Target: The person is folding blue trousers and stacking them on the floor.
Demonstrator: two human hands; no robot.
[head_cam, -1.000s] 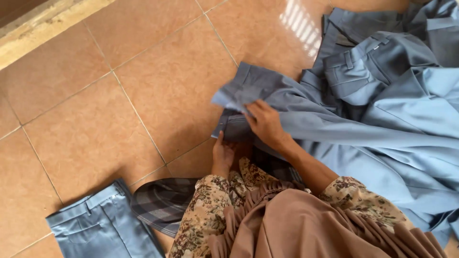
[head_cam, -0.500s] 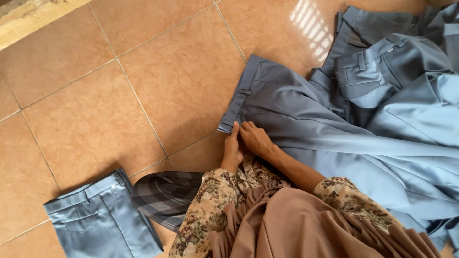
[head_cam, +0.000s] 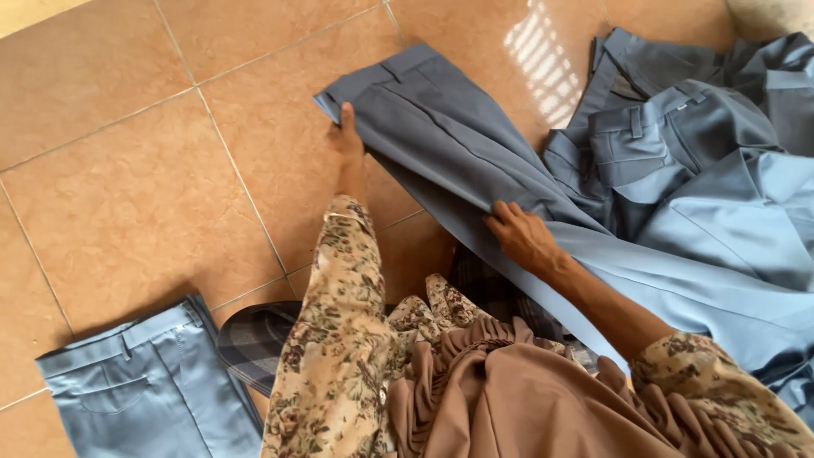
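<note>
So one folded pair of trousers already sits on the floor by my knee, and a pile waits on my right. The grey-blue trousers lie spread on the tiles: left hand flat near the waistband, right hand pinching the leg edge.

Floral sleeves, brown pleated garment
</note>
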